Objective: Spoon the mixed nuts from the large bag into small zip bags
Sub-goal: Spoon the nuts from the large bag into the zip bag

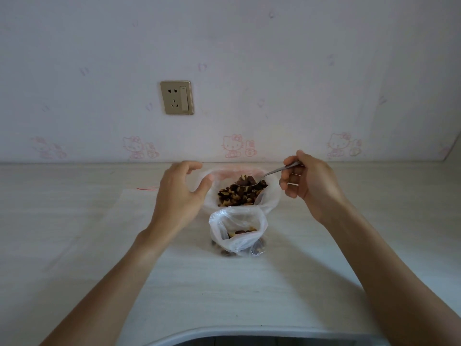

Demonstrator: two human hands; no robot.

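I have one wide-angle view, from the person's head, looking forward and down across the counter (249,283) toward the wall (249,58) behind it. It sits close, both forearms reaching in from the bottom corners.

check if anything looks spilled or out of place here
Possibly: a few nuts seem to lie at the base of the small bag, though they may be inside its folded-down plastic. The rest sit in the large bag and the spoon.
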